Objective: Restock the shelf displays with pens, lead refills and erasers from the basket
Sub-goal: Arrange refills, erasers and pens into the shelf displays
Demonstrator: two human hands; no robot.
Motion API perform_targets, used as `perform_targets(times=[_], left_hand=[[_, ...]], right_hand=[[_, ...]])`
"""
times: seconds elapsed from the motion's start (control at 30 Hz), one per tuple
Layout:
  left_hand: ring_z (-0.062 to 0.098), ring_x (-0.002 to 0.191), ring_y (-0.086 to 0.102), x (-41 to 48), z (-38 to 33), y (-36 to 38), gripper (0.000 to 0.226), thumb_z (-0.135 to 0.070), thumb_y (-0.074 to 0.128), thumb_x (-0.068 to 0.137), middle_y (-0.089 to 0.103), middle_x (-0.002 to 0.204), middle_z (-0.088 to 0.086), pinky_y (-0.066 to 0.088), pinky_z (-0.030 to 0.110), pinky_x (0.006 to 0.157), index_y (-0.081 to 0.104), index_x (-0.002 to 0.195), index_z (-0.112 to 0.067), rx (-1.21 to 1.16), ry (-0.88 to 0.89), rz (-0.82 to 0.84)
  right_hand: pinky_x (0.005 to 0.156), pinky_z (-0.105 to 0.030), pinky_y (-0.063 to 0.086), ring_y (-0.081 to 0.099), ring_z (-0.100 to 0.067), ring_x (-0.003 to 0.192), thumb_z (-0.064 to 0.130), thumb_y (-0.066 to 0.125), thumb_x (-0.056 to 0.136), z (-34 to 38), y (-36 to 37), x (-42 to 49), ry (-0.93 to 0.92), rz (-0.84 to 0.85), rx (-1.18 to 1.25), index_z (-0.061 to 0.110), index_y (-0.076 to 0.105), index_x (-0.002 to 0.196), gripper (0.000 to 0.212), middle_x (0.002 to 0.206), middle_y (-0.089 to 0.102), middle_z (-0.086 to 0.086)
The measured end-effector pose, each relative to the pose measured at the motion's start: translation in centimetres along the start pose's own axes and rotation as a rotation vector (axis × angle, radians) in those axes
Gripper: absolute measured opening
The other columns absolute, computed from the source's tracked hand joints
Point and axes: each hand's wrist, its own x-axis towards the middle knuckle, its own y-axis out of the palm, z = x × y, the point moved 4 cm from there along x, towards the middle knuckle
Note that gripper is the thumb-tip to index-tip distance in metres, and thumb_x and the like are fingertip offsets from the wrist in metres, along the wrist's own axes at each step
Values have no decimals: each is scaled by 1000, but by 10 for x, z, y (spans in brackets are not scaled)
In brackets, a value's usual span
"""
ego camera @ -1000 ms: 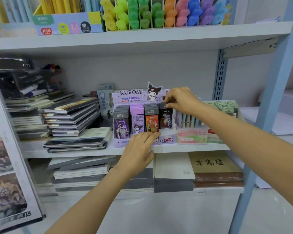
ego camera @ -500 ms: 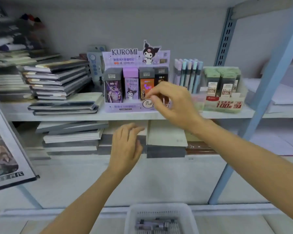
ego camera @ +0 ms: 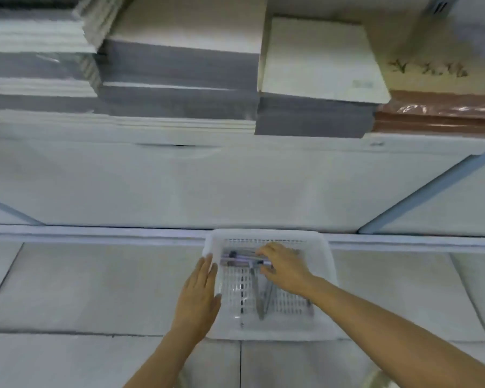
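Note:
A white perforated plastic basket [ego camera: 324, 256] sits on the tiled floor below the shelves. Inside lie a few pens [ego camera: 237, 257] across its far end and a couple of grey ones [ego camera: 259, 299] lying lengthwise. My right hand [ego camera: 284, 271] is inside the basket with its fingertips on the crosswise pens; whether they are gripped is blurred. My left hand [ego camera: 199, 296] rests flat and open against the basket's left rim, fingers pointing away. The shelf displays are out of view.
The lowest shelf holds stacks of grey and white notebooks [ego camera: 177, 68], a white pad [ego camera: 319, 60] and brown wrapped books [ego camera: 437, 110]. A white shelf base panel [ego camera: 235, 186] stands behind the basket. Blue uprights [ego camera: 420, 197] slant at the right.
My view has dropped from the Kuromi lead-refill display to the floor. Both hands came down from the shelf; the right went into the basket, the left to its rim.

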Motion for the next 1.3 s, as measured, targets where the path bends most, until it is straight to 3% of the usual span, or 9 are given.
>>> perform_targets(times=[0.3,0.47,0.7,0.8,0.93,1.07,1.13,1.2,1.3], left_hand=[[32,139,35,1,18,22,61,-7,71,83,38,151,16,40,47,107,47,138,1,-120,32,-136],[35,139,36,2,19,22,59,-5,68,86,38,151,17,38,50,109,45,140,2,-147,38,-150],[37,138,37,4,18,19,53,-4,65,87,39,149,19,40,51,108,48,137,3,-160,28,-143],[39,134,41,4,18,17,50,-4,67,86,43,146,20,38,50,109,52,134,2,-150,7,-158],[39,123,45,10,5,9,40,-5,63,89,51,134,19,40,50,103,56,128,-3,-173,-23,-209],[17,114,48,27,-17,5,38,-20,51,99,54,126,3,42,32,97,49,135,-8,-697,-227,-146],[8,107,57,39,-31,11,41,-36,48,99,60,121,-2,46,25,91,53,131,-11,-1159,-428,38],[14,101,66,50,-45,16,40,-40,46,98,71,108,2,53,26,83,64,113,-8,-1559,-557,96],[12,96,69,59,-52,5,39,-37,44,100,74,102,1,56,20,66,70,95,-9,-1647,-574,-19]], right_hand=[[99,-36,36,43,-25,123,44,61,88,-10,72,37,87,-142,-165,13,44,136,60,134,45,-6],[86,-34,37,46,-26,111,40,62,86,-4,79,43,67,-140,-287,11,53,117,44,119,49,-8],[77,-31,40,50,-23,107,24,57,92,7,79,57,24,48,-364,5,56,114,29,116,57,-9],[75,-33,43,52,-25,99,27,47,99,3,73,55,64,109,-190,4,52,116,29,114,54,-10],[68,-35,40,51,-23,78,31,41,102,-2,54,44,73,194,208,12,44,95,20,91,51,-7],[66,-28,40,48,-12,69,31,41,103,6,29,25,44,163,441,16,44,88,21,79,51,1],[76,-28,49,59,-15,85,33,40,103,15,23,16,1,235,482,15,53,107,23,95,62,-3],[89,-36,52,63,-21,99,32,39,103,26,19,9,-33,289,505,9,51,123,32,108,64,-9],[77,-16,50,62,4,86,31,36,104,36,8,1,-37,281,615,12,41,139,40,96,61,7]])
